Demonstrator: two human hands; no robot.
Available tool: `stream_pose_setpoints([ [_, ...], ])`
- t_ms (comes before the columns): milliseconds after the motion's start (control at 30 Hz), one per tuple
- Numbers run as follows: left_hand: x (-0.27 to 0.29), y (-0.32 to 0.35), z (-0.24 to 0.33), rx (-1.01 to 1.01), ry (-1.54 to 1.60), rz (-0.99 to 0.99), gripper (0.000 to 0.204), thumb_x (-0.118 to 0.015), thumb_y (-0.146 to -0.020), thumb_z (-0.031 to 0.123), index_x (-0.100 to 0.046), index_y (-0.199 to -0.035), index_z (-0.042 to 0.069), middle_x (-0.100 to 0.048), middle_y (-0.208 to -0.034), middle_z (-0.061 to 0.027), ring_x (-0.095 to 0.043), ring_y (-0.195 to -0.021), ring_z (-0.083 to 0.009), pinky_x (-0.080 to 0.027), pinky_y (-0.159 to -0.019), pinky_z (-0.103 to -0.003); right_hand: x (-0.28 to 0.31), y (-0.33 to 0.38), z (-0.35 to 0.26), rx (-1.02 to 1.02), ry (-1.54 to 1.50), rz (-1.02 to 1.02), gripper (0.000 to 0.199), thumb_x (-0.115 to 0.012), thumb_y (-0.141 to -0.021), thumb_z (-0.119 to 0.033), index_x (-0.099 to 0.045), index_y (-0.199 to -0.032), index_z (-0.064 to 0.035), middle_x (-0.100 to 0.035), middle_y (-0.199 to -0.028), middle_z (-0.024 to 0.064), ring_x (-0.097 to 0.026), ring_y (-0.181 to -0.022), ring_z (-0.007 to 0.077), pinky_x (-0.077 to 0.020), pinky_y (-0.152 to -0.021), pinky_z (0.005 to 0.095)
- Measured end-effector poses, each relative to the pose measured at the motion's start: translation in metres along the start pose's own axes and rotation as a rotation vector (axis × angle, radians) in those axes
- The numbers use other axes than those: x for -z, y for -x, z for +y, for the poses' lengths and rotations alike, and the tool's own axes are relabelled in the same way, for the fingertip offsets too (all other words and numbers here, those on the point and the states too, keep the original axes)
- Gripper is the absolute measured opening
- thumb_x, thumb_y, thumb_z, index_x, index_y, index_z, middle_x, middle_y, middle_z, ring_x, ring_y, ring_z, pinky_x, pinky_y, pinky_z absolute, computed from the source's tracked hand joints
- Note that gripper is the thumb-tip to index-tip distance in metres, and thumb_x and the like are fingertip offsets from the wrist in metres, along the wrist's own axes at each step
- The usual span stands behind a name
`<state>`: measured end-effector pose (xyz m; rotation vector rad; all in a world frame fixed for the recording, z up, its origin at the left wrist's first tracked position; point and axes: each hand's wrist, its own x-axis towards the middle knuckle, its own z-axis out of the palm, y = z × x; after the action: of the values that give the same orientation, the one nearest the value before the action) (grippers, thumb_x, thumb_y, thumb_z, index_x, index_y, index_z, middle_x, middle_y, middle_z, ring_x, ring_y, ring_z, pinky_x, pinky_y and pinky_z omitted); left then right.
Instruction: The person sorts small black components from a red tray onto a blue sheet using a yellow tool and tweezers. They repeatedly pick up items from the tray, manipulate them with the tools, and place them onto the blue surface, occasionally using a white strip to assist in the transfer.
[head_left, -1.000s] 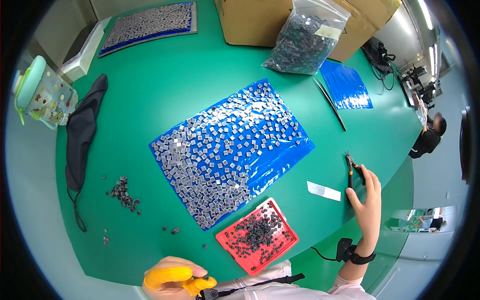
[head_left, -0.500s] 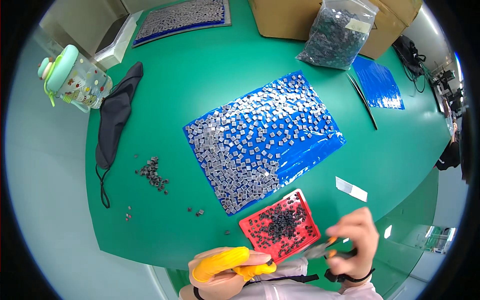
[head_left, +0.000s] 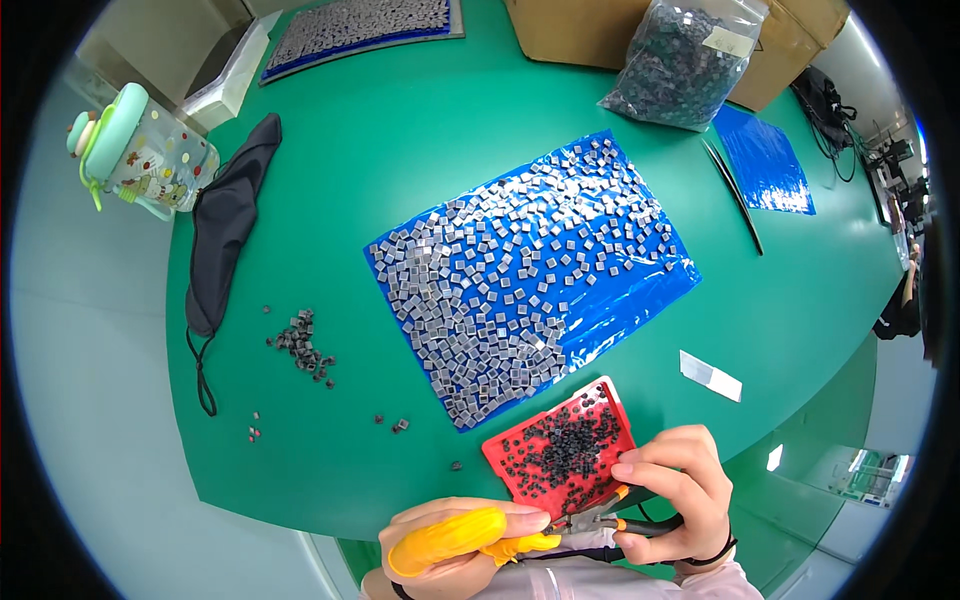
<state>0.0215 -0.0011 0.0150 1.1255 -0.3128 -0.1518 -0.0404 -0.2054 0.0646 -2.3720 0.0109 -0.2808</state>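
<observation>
My left hand point(head_left: 440, 545), with yellow finger covers point(head_left: 450, 540) on some fingers, is closed in a pinch near the table's front edge. At its fingertips is a tiny dark piece, mostly hidden now. My right hand point(head_left: 685, 490) grips small pliers point(head_left: 590, 520) with black and orange handles. Their metal jaws reach the left fingertips; whether they bite on the piece I cannot tell. Just beyond both hands lies a red tray point(head_left: 492, 455) holding many small black parts point(head_left: 570, 447).
Beyond the tray, a blue film sheet point(head_left: 630, 315) carries many small grey squares. Loose dark pieces point(head_left: 300, 340) lie left. Tweezers point(head_left: 735, 195), a white strip point(head_left: 711, 376), a filled plastic bag point(head_left: 685, 70), a black pouch point(head_left: 225, 230) and a bottle point(head_left: 150, 155) stand around.
My right hand has moved left with the pliers, bringing their jaws to the left fingertips. My left hand keeps its pinch and has barely shifted.
</observation>
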Motion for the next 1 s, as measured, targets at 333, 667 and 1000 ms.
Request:
stream_pose_setpoints([
  [333,0.009,-0.003,0.005,0.09,0.009,-0.138,0.035,-0.066,-0.083,-0.01,-0.055,-0.115,-0.012,-0.068,-0.094,-0.0257,-0.07,-0.081,-0.0288,-0.06,-0.071,-0.038,0.0,-0.001,0.001,0.014,0.002,0.009,0.044,-0.077,-0.066,-0.038,-0.07,-0.097,-0.0072,-0.066,-0.093,0.0058,-0.057,-0.079,0.0231,-0.0452,-0.069,0.0349],
  [667,0.012,-0.027,0.017,0.046,-0.374,-0.39,0.028,-0.075,-0.076,-0.002,-0.066,-0.102,-0.007,-0.07,-0.092,-0.0196,-0.069,-0.08,-0.028,-0.057,-0.07,-0.034,-0.004,0.003,0.001,0.083,0.053,0.139,0.042,-0.076,-0.066,-0.041,-0.069,-0.091,-0.0078,-0.063,-0.083,0.0038,-0.053,-0.073,0.022,-0.0403,-0.062,0.0342],
  [1000,0.013,-0.016,0.0,-0.125,-0.367,-0.414,0.011,-0.067,-0.082,0.009,-0.064,-0.089,0.001,-0.058,-0.078,-0.0082,-0.053,-0.066,-0.0251,-0.041,-0.061,-0.036,-0.009,0.001,-0.002,0.089,0.023,0.064,0.042,-0.077,-0.058,-0.035,-0.073,-0.093,-0.0114,-0.063,-0.084,0.0009,-0.054,-0.074,0.0211,-0.0393,-0.062,0.0336],
])
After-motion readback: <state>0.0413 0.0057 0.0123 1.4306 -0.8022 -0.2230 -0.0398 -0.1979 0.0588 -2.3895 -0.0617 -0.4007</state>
